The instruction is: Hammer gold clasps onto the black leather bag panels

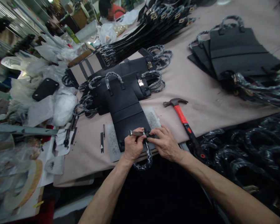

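Observation:
A black leather bag panel (128, 113) lies on a pale slab (113, 143) at the table's near edge. One plastic-wrapped handle rises at its far end; another wrapped handle (150, 157) hangs over the near edge. My left hand (133, 146) is closed around a short metal rod-like tool (135, 133), held nearly level above the panel's near corner. My right hand (166, 144) pinches the panel's edge by the handle's base, its fingertips close to the left ones. What exactly lies between the fingertips is partly hidden. A claw hammer (180, 113) with a red-and-black handle rests to the right.
Black bag pieces with gold locks (140, 82) lie behind the panel. More stacked panels (233, 49) are at the right, and wrapped handles (254, 146) sit below the table edge. Small tools (102, 143) and plastic bags (65, 104) are at left. A person (117, 12) is beyond the table.

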Motion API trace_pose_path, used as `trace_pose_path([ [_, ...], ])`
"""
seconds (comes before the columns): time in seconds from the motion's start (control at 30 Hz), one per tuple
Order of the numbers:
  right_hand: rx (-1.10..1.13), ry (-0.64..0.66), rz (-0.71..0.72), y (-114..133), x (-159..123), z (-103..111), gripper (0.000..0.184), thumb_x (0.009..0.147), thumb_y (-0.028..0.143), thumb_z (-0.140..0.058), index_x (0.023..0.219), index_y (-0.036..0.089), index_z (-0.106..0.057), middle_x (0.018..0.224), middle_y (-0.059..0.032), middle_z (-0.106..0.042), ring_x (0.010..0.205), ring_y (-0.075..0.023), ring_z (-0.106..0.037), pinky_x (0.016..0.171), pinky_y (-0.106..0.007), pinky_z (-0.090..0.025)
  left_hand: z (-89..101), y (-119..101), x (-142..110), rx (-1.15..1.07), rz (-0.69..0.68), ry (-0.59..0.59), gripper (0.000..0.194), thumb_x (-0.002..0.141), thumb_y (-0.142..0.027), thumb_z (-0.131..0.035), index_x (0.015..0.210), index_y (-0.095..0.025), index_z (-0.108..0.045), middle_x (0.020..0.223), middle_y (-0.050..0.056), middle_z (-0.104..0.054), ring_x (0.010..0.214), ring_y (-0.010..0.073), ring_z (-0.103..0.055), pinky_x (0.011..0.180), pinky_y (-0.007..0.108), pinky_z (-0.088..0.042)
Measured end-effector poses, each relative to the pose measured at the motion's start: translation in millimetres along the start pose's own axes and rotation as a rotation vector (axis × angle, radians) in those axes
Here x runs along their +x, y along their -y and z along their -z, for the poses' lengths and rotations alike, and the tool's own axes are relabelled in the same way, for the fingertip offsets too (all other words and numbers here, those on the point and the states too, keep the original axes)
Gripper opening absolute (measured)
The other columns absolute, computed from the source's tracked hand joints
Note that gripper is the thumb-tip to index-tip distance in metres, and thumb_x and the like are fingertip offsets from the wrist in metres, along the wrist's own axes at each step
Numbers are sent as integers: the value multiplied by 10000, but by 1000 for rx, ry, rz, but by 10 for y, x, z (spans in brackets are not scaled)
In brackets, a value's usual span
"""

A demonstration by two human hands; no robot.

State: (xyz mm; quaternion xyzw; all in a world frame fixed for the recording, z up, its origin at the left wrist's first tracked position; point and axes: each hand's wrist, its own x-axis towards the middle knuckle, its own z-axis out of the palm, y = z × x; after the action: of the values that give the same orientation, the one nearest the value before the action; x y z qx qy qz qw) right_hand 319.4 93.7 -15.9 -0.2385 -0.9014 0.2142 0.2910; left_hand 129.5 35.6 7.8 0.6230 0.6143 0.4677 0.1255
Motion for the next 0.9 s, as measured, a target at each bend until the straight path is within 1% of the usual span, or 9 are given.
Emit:
trace_pose_path([
  [0.13,80,-46,-26,-2,-47,104,293,941,147,-513,1167,247,-671,1254,-91,-605,1178,-253,-536,1089,-506,-371,-45,-41,1,60,-41,-1,148,889,-128,-630,1020,-179,-678,1077,86,-767,1043,220,-740,970,359,-602],
  [0.2,23,-120,-127,-51,-108,231,280,943,163,-505,1167,224,-661,1242,-111,-603,1162,-257,-549,1043,-460,-424,-55,-53,6,65,-34,-1,152,887,-125,-631,1023,-180,-673,1073,83,-767,1041,219,-740,973,355,-599],
  [0.3,-213,-204,-452,-202,-218,473,303,918,241,-549,1195,156,-639,1239,-176,-589,1147,-316,-539,1006,-471,-436,-61,-66,9,76,-12,18,180,877,-115,-636,1037,-189,-667,1075,80,-764,1045,219,-737,978,350,-595],
  [0.37,-257,-163,-704,-318,-257,618,393,866,300,-615,1213,116,-614,1242,-221,-569,1180,-374,-503,1012,-511,-407,-64,-75,7,88,10,38,195,874,-111,-636,1046,-198,-667,1080,76,-761,1049,219,-735,976,347,-592],
  [0.43,-108,-103,-936,-406,-240,721,397,800,302,-671,1151,125,-614,1195,-218,-569,1201,-399,-477,1005,-520,-392,-66,-82,6,90,34,51,199,875,-112,-637,1049,-203,-667,1087,75,-760,1047,220,-734,970,345,-592],
  [0.53,206,-62,-1147,-444,-104,813,223,723,227,-687,924,182,-601,956,-125,-594,1035,-321,-557,865,-428,-467,-67,-87,5,77,65,44,194,869,-116,-646,1038,-207,-672,1078,70,-764,1027,222,-738,959,343,-592],
  [0.63,490,-1,-1205,-346,93,902,124,721,214,-646,793,208,-544,728,-32,-551,714,-195,-565,628,-310,-485,-61,-90,7,62,78,34,180,855,-116,-664,1008,-210,-680,1047,61,-767,994,221,-740,935,336,-592],
  [0.77,701,22,-1198,0,266,1059,134,848,326,-540,793,227,-469,606,53,-430,457,-107,-400,443,-240,-388,-53,-91,4,53,80,38,186,846,-108,-673,994,-220,-690,1013,39,-766,970,212,-735,914,320,-584],
  [0.9,539,-125,-919,460,259,1256,324,967,543,-416,863,241,-466,607,60,-451,454,-111,-430,457,-244,-385,-56,-76,-6,52,99,45,185,846,-117,-678,990,-232,-696,1012,24,-765,957,202,-730,902,304,-573],
])
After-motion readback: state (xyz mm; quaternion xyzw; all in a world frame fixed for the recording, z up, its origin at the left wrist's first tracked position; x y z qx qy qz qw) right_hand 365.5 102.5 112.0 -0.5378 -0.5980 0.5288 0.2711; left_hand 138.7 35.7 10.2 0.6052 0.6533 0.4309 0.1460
